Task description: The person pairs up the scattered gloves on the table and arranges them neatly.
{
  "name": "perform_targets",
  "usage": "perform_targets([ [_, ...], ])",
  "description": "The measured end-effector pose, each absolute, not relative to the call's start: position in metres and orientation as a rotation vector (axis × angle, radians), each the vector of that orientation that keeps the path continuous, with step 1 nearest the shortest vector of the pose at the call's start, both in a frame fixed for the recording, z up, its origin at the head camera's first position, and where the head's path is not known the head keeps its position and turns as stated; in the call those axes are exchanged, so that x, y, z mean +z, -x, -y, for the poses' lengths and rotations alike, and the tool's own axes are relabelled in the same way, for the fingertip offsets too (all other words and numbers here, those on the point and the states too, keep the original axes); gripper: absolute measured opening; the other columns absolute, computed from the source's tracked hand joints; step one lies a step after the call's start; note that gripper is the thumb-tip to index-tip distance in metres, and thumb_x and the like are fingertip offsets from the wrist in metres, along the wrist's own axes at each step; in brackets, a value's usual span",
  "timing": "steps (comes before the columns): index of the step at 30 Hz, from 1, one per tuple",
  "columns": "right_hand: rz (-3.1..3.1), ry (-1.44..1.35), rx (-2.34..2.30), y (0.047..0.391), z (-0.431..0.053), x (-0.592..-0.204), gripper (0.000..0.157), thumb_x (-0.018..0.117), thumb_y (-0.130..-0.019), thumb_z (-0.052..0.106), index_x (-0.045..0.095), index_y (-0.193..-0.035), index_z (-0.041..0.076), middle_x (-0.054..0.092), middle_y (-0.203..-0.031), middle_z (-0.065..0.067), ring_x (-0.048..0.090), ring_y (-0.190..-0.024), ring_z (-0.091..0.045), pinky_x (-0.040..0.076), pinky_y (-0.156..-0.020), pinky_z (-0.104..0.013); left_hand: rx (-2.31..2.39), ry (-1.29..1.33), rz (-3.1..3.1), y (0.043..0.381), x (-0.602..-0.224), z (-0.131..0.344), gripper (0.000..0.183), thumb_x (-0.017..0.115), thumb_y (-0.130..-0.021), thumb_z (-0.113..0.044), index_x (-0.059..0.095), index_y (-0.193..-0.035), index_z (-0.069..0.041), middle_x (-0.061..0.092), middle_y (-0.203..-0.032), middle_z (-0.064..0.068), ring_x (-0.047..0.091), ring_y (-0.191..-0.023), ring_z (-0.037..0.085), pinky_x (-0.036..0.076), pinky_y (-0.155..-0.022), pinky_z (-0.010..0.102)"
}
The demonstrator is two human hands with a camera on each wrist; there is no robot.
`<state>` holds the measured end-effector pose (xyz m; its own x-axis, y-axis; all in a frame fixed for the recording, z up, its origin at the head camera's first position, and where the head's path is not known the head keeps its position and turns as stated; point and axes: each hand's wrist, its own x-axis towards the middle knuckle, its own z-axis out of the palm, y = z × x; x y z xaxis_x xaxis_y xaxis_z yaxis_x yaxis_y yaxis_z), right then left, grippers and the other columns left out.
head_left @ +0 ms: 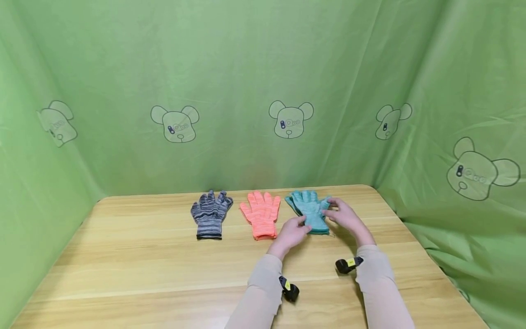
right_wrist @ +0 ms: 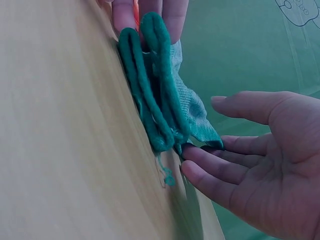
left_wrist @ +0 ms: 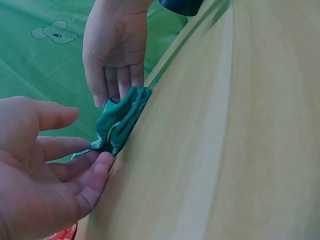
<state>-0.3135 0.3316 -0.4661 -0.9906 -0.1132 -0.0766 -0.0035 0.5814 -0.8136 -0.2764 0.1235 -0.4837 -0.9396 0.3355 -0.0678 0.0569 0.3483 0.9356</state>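
A pair of teal knit gloves (head_left: 311, 211), one stacked on the other, lies at the right of the table's far side, fingers pointing away. My left hand (head_left: 292, 234) touches the left edge near the cuff. On the opposite edge, by the glove's thumb, is my right hand (head_left: 344, 215). The left wrist view has my left hand (left_wrist: 55, 170) with thumb raised apart and fingertips against the teal gloves (left_wrist: 122, 120). In the right wrist view, my right hand (right_wrist: 265, 160) has its fingertips at the teal cuffs (right_wrist: 155, 90), thumb held away. A loose thread (right_wrist: 167, 176) hangs from a cuff.
Orange gloves (head_left: 261, 214) lie left of the teal ones, and grey-black gloves (head_left: 211, 214) lie farther left, on the wooden table (head_left: 156, 274). Green curtains (head_left: 238, 55) with bear-head prints surround the back and sides. Each wrist bears a small black camera (head_left: 291, 292).
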Motion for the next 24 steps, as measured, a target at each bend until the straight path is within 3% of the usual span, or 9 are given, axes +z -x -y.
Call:
perform_targets([
  [7,-2.686,0.131,-1.379,0.313,-0.334,-0.466,0.067,0.057,-0.098,0.020,0.024,-0.149,-0.008,0.031,-0.150,-0.033,0.036,-0.136,-0.049,0.044,-0.106,-0.053,1.583,-0.402,-2.522,0.277,-0.481,-0.125,0.043,0.057,-0.097,-0.016,0.053,-0.138,-0.004,0.052,-0.140,0.018,0.047,-0.133,0.031,0.041,-0.111,0.044],
  [12,-2.704,0.126,-1.381,0.314,-0.336,-0.465,0.064,0.057,-0.098,0.020,0.028,-0.149,-0.005,0.037,-0.146,-0.033,0.043,-0.131,-0.047,0.047,-0.104,-0.052,1.639,-0.365,-2.551,0.277,-0.480,-0.125,0.043,0.058,-0.095,-0.013,0.054,-0.137,-0.004,0.050,-0.138,0.020,0.051,-0.126,0.030,0.044,-0.108,0.044],
  [17,-2.750,0.154,-1.340,0.313,-0.339,-0.464,0.051,0.056,-0.099,0.020,0.042,-0.142,-0.004,0.044,-0.143,-0.029,0.047,-0.125,-0.042,0.050,-0.098,-0.050,1.740,-0.334,-2.504,0.279,-0.482,-0.125,0.044,0.057,-0.096,-0.012,0.052,-0.139,-0.006,0.045,-0.143,0.021,0.056,-0.119,0.030,0.049,-0.102,0.042],
  [24,-2.776,0.168,-1.248,0.312,-0.339,-0.463,0.041,0.053,-0.100,0.022,0.055,-0.132,-0.003,0.053,-0.136,-0.028,0.053,-0.120,-0.041,0.050,-0.095,-0.050,1.872,-0.281,-2.388,0.288,-0.484,-0.125,0.044,0.053,-0.098,-0.011,0.049,-0.142,-0.005,0.046,-0.146,0.019,0.048,-0.132,0.032,0.044,-0.108,0.045],
])
